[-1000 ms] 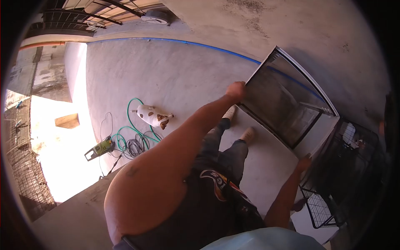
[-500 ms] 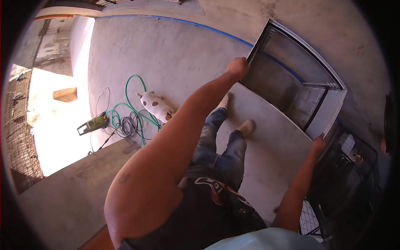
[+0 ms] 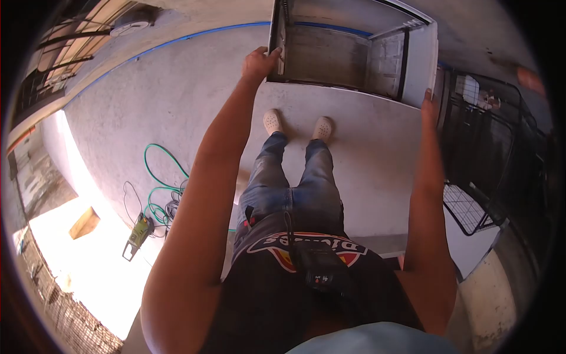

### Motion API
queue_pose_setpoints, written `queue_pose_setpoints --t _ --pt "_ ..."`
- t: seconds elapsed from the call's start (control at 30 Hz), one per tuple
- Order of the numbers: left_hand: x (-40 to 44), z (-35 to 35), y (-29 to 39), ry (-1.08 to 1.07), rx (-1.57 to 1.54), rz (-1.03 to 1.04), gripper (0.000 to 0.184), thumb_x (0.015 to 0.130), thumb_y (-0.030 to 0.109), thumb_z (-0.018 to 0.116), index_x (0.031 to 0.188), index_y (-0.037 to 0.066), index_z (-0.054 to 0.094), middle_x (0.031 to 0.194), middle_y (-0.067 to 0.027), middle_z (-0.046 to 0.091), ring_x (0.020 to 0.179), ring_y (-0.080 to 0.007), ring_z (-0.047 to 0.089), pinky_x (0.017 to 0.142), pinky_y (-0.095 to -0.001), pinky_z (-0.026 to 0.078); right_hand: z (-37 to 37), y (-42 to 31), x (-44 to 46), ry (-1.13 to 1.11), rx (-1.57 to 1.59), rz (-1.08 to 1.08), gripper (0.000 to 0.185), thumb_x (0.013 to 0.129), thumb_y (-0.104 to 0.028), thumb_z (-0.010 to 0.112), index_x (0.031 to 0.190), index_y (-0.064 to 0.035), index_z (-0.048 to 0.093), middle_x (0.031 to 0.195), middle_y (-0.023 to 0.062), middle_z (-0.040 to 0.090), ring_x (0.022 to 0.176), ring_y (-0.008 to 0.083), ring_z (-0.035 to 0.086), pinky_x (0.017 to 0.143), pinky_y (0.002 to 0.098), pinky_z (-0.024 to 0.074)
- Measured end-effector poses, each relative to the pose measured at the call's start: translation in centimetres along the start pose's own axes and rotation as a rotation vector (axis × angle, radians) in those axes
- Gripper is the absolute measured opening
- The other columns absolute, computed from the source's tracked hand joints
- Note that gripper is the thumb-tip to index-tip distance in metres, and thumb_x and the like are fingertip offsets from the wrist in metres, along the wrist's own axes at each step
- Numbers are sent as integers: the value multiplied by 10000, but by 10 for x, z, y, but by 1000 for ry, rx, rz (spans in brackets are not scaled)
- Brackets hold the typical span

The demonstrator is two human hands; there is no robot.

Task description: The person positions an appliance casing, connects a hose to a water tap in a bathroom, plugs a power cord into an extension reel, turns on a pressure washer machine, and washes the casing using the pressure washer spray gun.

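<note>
Logo lettering [image 3: 346, 245] on dark shirt [image 3: 253, 301], small marks [image 3: 322, 278] on black device [image 3: 321, 264], unclear

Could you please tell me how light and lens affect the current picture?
Head view: glare whitens the sunlit ground at left; head view: fisheye distortion bows the blue line and blackens the corners; head view: the wire crate sits in shadow, while the box-like frame looks fairly sharp.
</note>
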State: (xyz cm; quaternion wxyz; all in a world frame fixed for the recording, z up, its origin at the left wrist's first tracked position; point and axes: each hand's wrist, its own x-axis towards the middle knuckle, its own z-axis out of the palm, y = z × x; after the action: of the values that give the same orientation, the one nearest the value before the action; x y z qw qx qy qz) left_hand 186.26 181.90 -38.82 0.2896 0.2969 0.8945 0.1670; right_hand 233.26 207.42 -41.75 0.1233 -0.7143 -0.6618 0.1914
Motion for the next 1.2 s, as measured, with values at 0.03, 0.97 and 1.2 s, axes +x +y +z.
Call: queue_pose_setpoints --t 0.03,0.97,1.2 --pt "-1 2 -8 -2 -6 5 602 749 577 549 1069 69 604 889 -157 654 899 -310 614 787 -400 471 -7 -16 -17 83 84 30 666 863 -518 417 1109 93 516 1079 299 546 1040 436 510 885 449 391" --pt "-43 -37 -31 -157 15 424 730 697 450 674 1193 -55 495 1157 -254 540 1090 -350 525 918 -390 413 29 37 -537 -185 -279 22 169 802 -193 534 882 -48 569 780 134 605 763 289 609 679 401 495" --pt "-55 -58 -120 -128 252 484 568 745 374 640 1098 -64 560 1113 -252 561 1066 -367 524 959 -391 377 7 4 -546 -75 146 443 257 810 -293 545 865 -60 638 941 123 627 887 306 591 793 404 464"
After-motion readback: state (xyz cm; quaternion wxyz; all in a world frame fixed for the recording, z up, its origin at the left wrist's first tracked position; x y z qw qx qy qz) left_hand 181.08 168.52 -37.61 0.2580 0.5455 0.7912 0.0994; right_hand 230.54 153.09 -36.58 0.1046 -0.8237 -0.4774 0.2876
